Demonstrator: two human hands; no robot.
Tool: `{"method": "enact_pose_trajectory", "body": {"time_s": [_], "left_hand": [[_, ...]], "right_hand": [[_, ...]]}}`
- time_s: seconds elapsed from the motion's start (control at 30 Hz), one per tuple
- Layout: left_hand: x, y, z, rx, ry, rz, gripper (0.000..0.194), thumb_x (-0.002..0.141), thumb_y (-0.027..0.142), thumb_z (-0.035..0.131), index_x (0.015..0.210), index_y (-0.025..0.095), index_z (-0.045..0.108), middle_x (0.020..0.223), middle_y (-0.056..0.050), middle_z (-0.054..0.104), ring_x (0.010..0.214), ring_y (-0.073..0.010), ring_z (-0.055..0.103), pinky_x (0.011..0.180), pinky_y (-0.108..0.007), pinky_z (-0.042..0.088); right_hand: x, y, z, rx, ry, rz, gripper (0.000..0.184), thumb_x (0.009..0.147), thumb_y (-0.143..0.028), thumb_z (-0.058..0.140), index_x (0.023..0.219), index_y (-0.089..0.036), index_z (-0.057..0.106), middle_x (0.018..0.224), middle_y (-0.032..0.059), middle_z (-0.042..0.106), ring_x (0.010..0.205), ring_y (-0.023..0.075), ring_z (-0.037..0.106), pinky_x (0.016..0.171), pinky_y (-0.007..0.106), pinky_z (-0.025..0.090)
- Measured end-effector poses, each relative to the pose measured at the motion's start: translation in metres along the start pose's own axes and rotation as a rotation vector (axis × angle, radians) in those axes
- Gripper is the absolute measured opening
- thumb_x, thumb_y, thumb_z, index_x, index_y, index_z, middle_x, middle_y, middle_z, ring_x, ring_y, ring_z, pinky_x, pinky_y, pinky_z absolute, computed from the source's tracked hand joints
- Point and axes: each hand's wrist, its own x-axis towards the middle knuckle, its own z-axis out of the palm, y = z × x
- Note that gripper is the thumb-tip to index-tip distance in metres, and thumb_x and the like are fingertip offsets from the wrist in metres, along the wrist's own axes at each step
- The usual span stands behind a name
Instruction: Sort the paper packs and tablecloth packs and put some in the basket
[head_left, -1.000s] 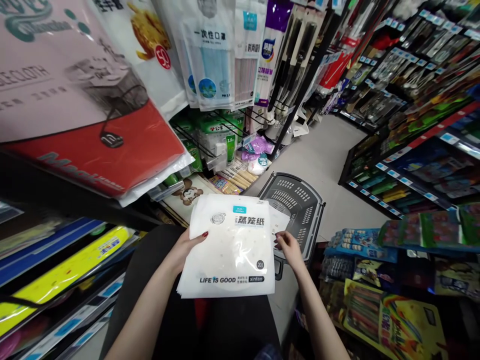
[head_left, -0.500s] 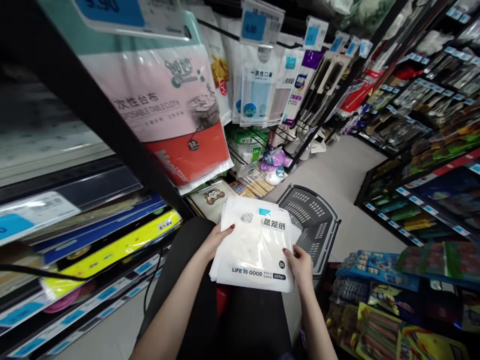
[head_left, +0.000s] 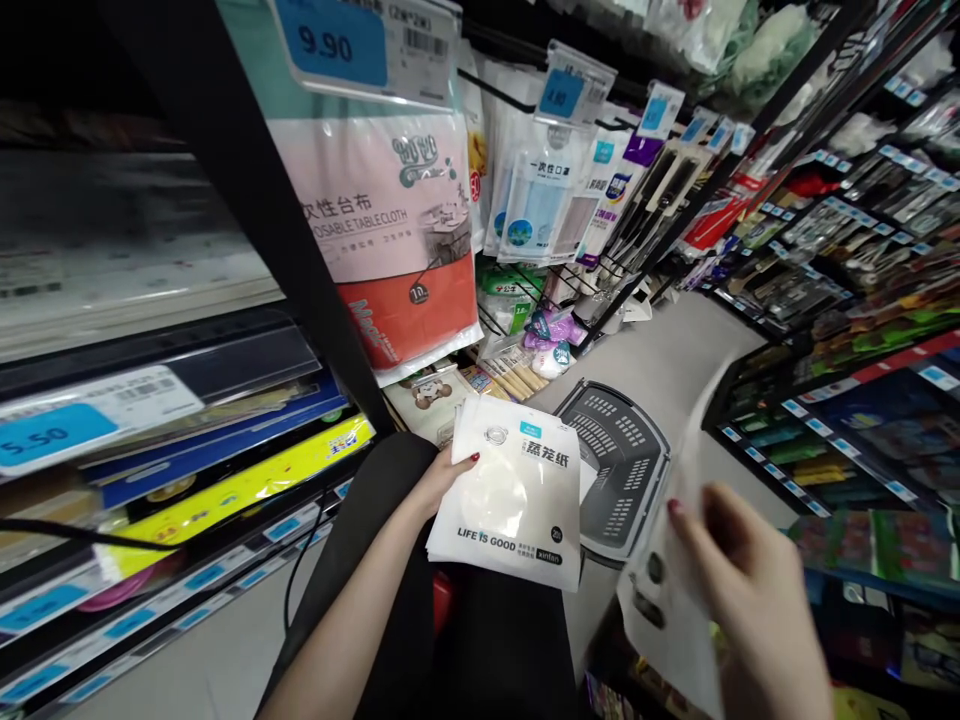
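One blurry white packet [head_left: 667, 630] is already apart, pinched by the fingers of the right hand [head_left: 750, 580] off to the side, while the left hand's [head_left: 439, 487] fingers hold the pile of white packets [head_left: 506, 500], not yet split up, above the lap [head_left: 517, 645].

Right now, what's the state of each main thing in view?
Stack of packets: held, printed side showing
Single packet: pinched, apart from the stack, blurred
Left hand: gripping the stack
Right hand: closed on the single packet
Basket: partly hidden
Tablecloth packet: printed side outward
Mask packet: hanging
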Motion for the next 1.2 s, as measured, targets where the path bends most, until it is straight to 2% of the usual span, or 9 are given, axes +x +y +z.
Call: {"method": "enact_pose_trajectory", "body": {"time_s": [0.13,0.23,0.3,0.4,0.57,0.67,0.73,0.9,1.2], "left_hand": [[0.001,0.001,0.0,0.007,0.0,-0.003,0.057,0.06,0.028,0.071,0.11,0.014,0.048,0.1,-0.013,0.063,0.08,-0.0261,0.061,0.069,-0.036,0.047],[0.001,0.0,0.0,0.02,0.018,0.031,0.053,0.059,0.027,0.071,0.107,0.014,0.051,0.099,-0.012,0.064,0.086,-0.0259,0.06,0.073,-0.034,0.046],[0.001,0.0,-0.001,0.028,0.043,0.038,0.053,0.058,0.026,0.071,0.106,0.014,0.053,0.099,-0.011,0.064,0.088,-0.0256,0.06,0.073,-0.033,0.046],[0.001,0.0,0.0,0.026,0.047,0.021,0.058,0.056,0.026,0.072,0.109,0.014,0.052,0.1,-0.011,0.064,0.088,-0.0264,0.06,0.072,-0.034,0.047],[0.002,0.0,0.001,0.026,0.03,0.008,0.066,0.055,0.026,0.073,0.115,0.015,0.049,0.096,-0.011,0.065,0.086,-0.0278,0.06,0.07,-0.035,0.048],[0.003,-0.001,0.0,0.034,0.026,0.005,0.067,0.055,0.027,0.073,0.116,0.016,0.047,0.095,-0.011,0.065,0.082,-0.027,0.061,0.069,-0.035,0.048],[0.003,-0.002,0.0,0.05,0.038,0.001,0.066,0.055,0.027,0.073,0.115,0.015,0.048,0.094,-0.011,0.065,0.08,-0.0263,0.062,0.069,-0.035,0.048],[0.003,-0.003,0.0,0.075,0.042,0.002,0.067,0.055,0.028,0.073,0.116,0.015,0.047,0.094,-0.01,0.065,0.08,-0.0254,0.062,0.071,-0.036,0.048],[0.005,-0.006,-0.001,0.067,0.024,0.004,0.07,0.057,0.025,0.072,0.12,0.015,0.044,0.094,-0.01,0.066,0.074,-0.0236,0.063,0.07,-0.036,0.049]], "right_hand": [[-0.007,-0.037,0.1,-0.395,-0.294,-0.193,0.011,0.074,-0.028,0.044,0.068,-0.02,0.05,0.053,0.0038,0.053,0.045,0.0149,0.044,0.045,0.026,0.027],[-0.02,-0.037,0.175,-0.417,-0.459,-0.166,0.015,0.075,-0.027,0.044,0.078,-0.015,0.053,0.061,0.0102,0.058,0.052,0.0205,0.052,0.049,0.03,0.033],[-0.03,-0.028,0.198,-0.366,-0.549,-0.155,0.024,0.079,-0.035,0.042,0.079,-0.014,0.053,0.066,0.013,0.059,0.057,0.0233,0.055,0.053,0.033,0.036],[-0.033,-0.002,0.188,-0.248,-0.56,-0.144,0.03,0.084,-0.039,0.033,0.08,-0.017,0.054,0.073,0.01,0.061,0.064,0.0215,0.056,0.058,0.031,0.036],[-0.005,0.076,0.132,-0.287,-0.204,0.109,0.037,0.075,-0.047,0.044,0.094,-0.016,0.051,0.088,0.0115,0.057,0.08,0.0237,0.054,0.064,0.03,0.037],[0.006,0.121,0.12,-0.162,-0.296,0.3,0.052,0.065,-0.053,0.053,0.098,-0.014,0.048,0.084,0.0099,0.056,0.074,0.0225,0.055,0.057,0.028,0.038],[0.005,0.14,0.121,-0.061,-0.363,0.353,0.047,0.062,-0.054,0.055,0.09,-0.016,0.049,0.071,0.0035,0.055,0.062,0.0185,0.053,0.052,0.026,0.036],[-0.009,0.148,0.133,0.04,-0.302,0.295,0.032,0.064,-0.048,0.056,0.061,-0.02,0.04,0.05,-0.0049,0.039,0.047,0.0113,0.038,0.046,0.022,0.028],[-0.023,0.142,0.13,0.139,-0.084,0.237,0.026,0.071,-0.043,0.054,0.068,-0.018,0.049,0.058,-0.0023,0.046,0.055,0.0119,0.042,0.052,0.021,0.031]]}}
